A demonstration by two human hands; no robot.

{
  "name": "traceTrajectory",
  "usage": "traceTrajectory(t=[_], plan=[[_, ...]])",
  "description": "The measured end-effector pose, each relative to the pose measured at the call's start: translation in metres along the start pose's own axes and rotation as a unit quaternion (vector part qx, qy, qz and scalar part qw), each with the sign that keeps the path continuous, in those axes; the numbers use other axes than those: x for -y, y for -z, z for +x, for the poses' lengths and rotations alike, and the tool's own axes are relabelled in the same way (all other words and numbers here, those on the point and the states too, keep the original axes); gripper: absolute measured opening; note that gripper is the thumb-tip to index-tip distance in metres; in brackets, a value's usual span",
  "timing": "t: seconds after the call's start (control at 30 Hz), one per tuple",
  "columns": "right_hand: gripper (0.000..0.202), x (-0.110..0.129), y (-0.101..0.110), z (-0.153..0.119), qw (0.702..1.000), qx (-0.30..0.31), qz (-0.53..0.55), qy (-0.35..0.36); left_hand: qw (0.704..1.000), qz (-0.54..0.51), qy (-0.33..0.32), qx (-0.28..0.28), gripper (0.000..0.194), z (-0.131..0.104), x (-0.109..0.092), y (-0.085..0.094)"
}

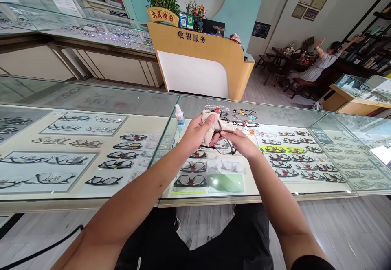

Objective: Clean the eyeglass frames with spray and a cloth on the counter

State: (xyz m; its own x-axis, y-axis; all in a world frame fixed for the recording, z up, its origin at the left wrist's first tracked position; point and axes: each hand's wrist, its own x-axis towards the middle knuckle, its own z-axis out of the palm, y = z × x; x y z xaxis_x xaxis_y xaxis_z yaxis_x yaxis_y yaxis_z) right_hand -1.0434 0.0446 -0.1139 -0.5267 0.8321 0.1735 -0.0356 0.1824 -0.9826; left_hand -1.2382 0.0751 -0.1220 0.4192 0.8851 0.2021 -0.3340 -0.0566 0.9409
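Note:
Above the glass counter, my left hand [195, 131] is closed on a cream cleaning cloth [209, 135], its thumb pressed on top. The cloth is folded around part of a pair of dark-framed glasses [226, 147]. My right hand [241, 140] grips these glasses by the frame, with thumb and fingers pinched at the cloth's right side. One lens hangs below the hands; the cloth hides the other part. A white spray bottle [179, 116] with a blue and red label stands left of my left hand.
The glass display counter [210, 200] holds rows of glasses, several on trays. A green card [226, 183] lies below my hands. Beyond stands a wooden cashier desk [195, 74] with plants. At the far right, a person [320, 66] sits with arms raised.

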Motion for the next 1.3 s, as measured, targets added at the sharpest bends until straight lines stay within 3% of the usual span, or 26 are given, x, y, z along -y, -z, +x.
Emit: traceTrajectory(t=[0.17, 0.27, 0.37, 0.53, 0.67, 0.8, 0.93, 1.03, 1.17, 1.3], plan=[[0.044, -0.006, 0.012, -0.003, 0.998, -0.055, 0.017, -0.007, 0.999, -0.007, 0.037, -0.01, 0.062, 0.003, -0.007, 0.015], [0.045, -0.009, 0.014, -0.003, 0.998, -0.057, 0.027, -0.016, 0.999, -0.002, 0.021, 0.037, 0.064, 0.003, -0.011, 0.015], [0.044, -0.011, 0.009, -0.001, 0.999, -0.039, 0.026, -0.016, 0.997, 0.019, -0.011, 0.07, 0.053, 0.002, -0.01, 0.009], [0.047, -0.007, -0.002, 0.001, 0.999, -0.037, 0.019, -0.021, 0.998, 0.063, -0.005, 0.01, 0.056, 0.002, 0.002, 0.006], [0.046, -0.004, 0.005, -0.002, 0.999, -0.036, -0.003, -0.032, 0.997, 0.067, 0.0, -0.042, 0.067, 0.004, 0.006, 0.015], [0.042, -0.007, 0.014, -0.005, 0.996, -0.088, -0.01, -0.018, 0.999, 0.036, -0.003, -0.004, 0.064, 0.006, -0.001, 0.02], [0.046, -0.01, 0.009, -0.001, 0.997, -0.069, 0.006, -0.021, 0.998, 0.012, -0.032, 0.044, 0.057, 0.005, -0.001, 0.013], [0.05, -0.009, 0.002, 0.002, 0.998, -0.057, 0.004, -0.025, 1.0, 0.019, -0.015, 0.018, 0.05, 0.004, 0.004, 0.009], [0.048, -0.01, 0.005, 0.0, 0.998, -0.059, -0.004, -0.029, 0.998, 0.039, 0.018, -0.042, 0.061, 0.006, 0.005, 0.015], [0.045, -0.015, 0.015, -0.003, 0.995, -0.098, -0.008, -0.027, 0.999, 0.016, 0.033, -0.024, 0.064, 0.007, -0.004, 0.019]])
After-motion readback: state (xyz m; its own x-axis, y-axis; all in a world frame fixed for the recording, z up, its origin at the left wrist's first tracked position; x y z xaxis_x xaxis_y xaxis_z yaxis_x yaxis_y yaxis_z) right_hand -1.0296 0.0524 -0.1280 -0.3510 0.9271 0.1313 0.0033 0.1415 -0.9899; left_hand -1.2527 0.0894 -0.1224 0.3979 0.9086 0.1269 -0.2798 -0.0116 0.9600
